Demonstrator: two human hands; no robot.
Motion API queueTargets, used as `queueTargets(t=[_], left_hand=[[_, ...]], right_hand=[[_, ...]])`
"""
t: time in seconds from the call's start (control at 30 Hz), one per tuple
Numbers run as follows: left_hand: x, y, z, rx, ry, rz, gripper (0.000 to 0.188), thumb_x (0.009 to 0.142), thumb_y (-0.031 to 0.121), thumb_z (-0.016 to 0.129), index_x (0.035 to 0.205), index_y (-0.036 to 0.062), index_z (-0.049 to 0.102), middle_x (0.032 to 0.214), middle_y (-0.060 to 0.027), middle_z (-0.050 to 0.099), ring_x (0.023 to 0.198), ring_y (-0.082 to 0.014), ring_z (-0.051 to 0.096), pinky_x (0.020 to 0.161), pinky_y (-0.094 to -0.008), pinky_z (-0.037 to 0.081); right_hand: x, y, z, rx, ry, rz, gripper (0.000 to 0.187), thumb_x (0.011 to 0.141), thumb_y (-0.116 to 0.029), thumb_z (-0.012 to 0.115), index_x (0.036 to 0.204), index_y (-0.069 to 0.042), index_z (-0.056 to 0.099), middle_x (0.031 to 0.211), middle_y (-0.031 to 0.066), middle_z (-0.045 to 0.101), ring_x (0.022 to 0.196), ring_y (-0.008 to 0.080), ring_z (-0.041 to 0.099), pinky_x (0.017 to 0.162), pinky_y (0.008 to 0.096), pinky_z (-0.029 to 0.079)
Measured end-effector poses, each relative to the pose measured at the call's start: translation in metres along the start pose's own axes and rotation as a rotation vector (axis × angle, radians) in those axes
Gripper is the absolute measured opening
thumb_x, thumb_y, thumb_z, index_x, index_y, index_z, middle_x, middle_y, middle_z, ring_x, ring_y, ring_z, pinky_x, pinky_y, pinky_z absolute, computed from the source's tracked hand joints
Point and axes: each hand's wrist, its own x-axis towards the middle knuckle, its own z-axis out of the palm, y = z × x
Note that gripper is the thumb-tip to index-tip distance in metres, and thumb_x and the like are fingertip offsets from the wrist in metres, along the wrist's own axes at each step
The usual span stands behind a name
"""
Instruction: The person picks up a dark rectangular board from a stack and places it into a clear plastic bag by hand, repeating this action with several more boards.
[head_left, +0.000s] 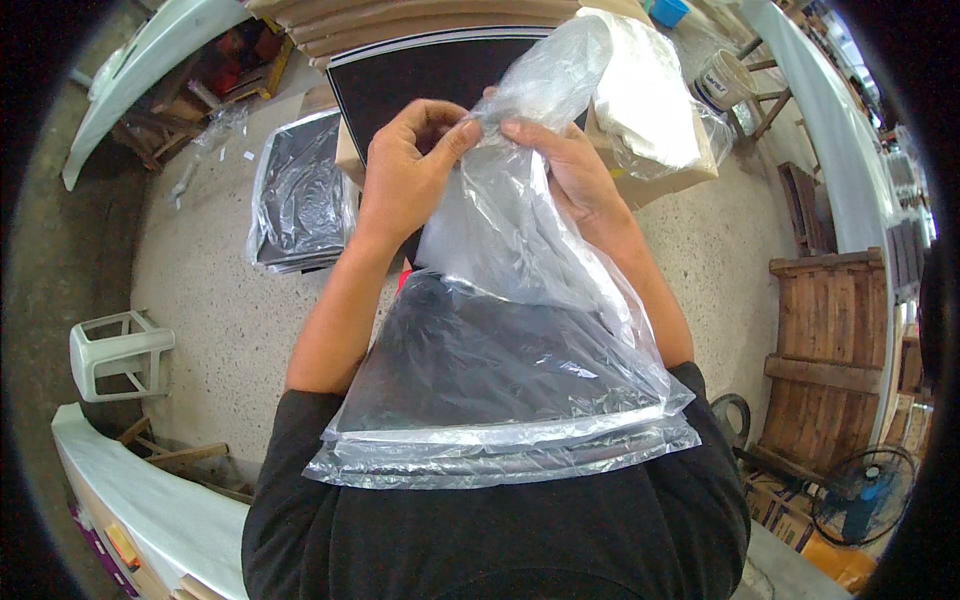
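A clear plastic bag (500, 230) hangs from my hands toward my chest, with a dark flat panel (490, 355) inside its lower part. My left hand (415, 165) pinches the bag's gathered upper part between thumb and fingers. Close beside it, my right hand (575, 170) grips the same gathered plastic, thumb on top. Above both hands, the loose end of the bag flares to the upper right. Behind it lies a black panel (400, 85) with a pale edge, partly covered by the bag and my hands.
Bagged dark panels (305, 195) are stacked at the left. White plastic sheeting (645, 95) rests on a cardboard box (660, 185) at the upper right. A white stool (122, 350) stands left, a wooden pallet (825, 350) right, near a fan (865, 495). A bucket (725, 82) stands farther back.
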Motion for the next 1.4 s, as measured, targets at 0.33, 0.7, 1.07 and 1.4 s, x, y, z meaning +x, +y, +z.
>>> queueTargets(t=[0.33, 0.7, 1.07, 1.4], left_hand=[[0.001, -0.004, -0.009, -0.064, 0.020, -0.001, 0.023, 0.085, 0.022, 0.052, 0.085, 0.0007, 0.059, 0.073, 0.0014, 0.056, 0.068, -0.0057, 0.047, 0.062, -0.0194, 0.038], [0.000, 0.012, -0.019, -0.524, -0.161, -0.260, 0.025, 0.085, 0.024, 0.052, 0.096, 0.0027, 0.058, 0.079, -0.0016, 0.059, 0.070, -0.0066, 0.053, 0.063, -0.0185, 0.042], [0.000, 0.008, -0.023, -0.198, 0.033, -0.079, 0.025, 0.083, 0.026, 0.056, 0.082, 0.0025, 0.063, 0.067, 0.0008, 0.057, 0.061, -0.0037, 0.047, 0.054, -0.0180, 0.036], [0.009, -0.003, -0.034, -0.494, 0.007, -0.084, 0.019, 0.087, 0.020, 0.048, 0.085, 0.0045, 0.059, 0.077, -0.0009, 0.057, 0.071, -0.0070, 0.049, 0.067, -0.0202, 0.039]], right_hand=[[-0.002, 0.001, 0.008, 0.149, -0.038, 0.064, 0.027, 0.074, -0.010, 0.060, 0.097, 0.003, 0.055, 0.091, 0.0112, 0.060, 0.081, 0.0164, 0.059, 0.073, 0.0291, 0.048], [-0.016, -0.019, -0.013, -0.139, -0.006, -0.111, 0.029, 0.080, -0.016, 0.059, 0.102, 0.000, 0.051, 0.086, 0.0055, 0.057, 0.071, 0.0108, 0.054, 0.065, 0.0218, 0.046], [-0.013, -0.020, 0.002, -0.008, 0.087, -0.134, 0.028, 0.076, -0.019, 0.065, 0.096, -0.003, 0.055, 0.083, 0.0023, 0.058, 0.072, 0.0089, 0.054, 0.065, 0.0224, 0.046], [-0.031, -0.017, -0.002, 0.142, -0.034, 0.017, 0.028, 0.069, -0.013, 0.060, 0.094, 0.001, 0.056, 0.079, 0.0091, 0.059, 0.072, 0.0159, 0.058, 0.066, 0.0281, 0.047]])
